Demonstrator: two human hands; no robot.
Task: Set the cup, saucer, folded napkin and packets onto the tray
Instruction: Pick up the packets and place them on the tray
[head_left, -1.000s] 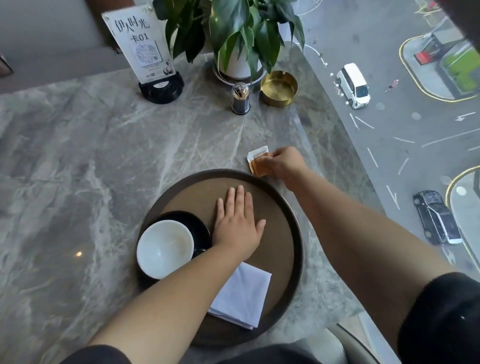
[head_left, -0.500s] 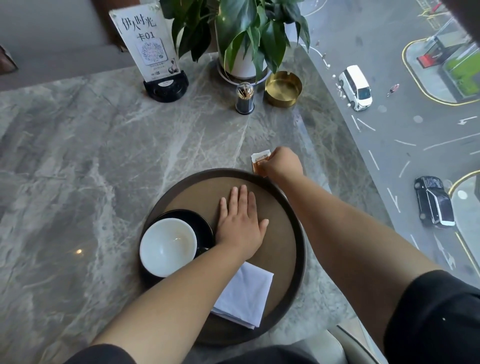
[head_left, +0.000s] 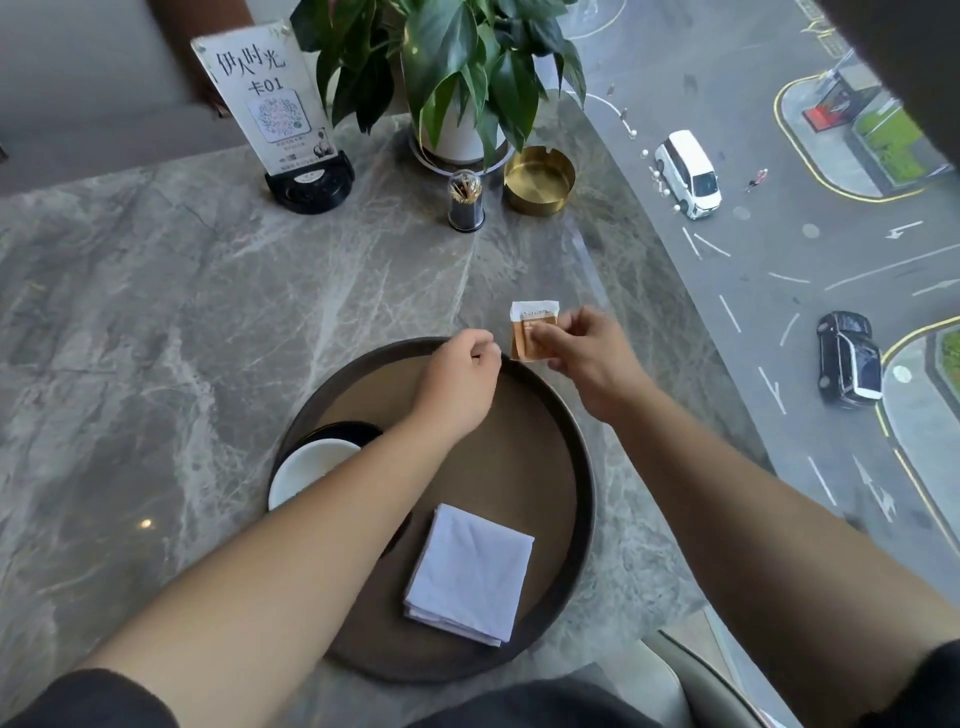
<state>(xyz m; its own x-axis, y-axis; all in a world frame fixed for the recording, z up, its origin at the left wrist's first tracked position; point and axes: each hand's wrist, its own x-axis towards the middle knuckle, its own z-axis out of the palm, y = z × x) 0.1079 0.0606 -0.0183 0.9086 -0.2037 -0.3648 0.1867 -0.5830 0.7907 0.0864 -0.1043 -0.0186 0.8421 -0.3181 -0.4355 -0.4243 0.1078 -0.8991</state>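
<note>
Marble table (head_left: 156, 322) by window; right hand (head_left: 582, 353) pinching packets (head_left: 530, 332) beside tray (head_left: 582, 467).

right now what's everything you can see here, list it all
tray: 1, dark brown, near table edge
cup: 1, white, left on tray
saucer: 1, black, under cup
napkin: 1, white, folded, on tray
packets: count unclear, orange-white, held beyond tray rim
table sign: 1, white, far left
plant: 1, green, white pot
toothpick holder: 1, dark
ashtray: 1, gold
table: 1, grey marble
left hand: curled, over tray
right hand: pinching packets
</note>
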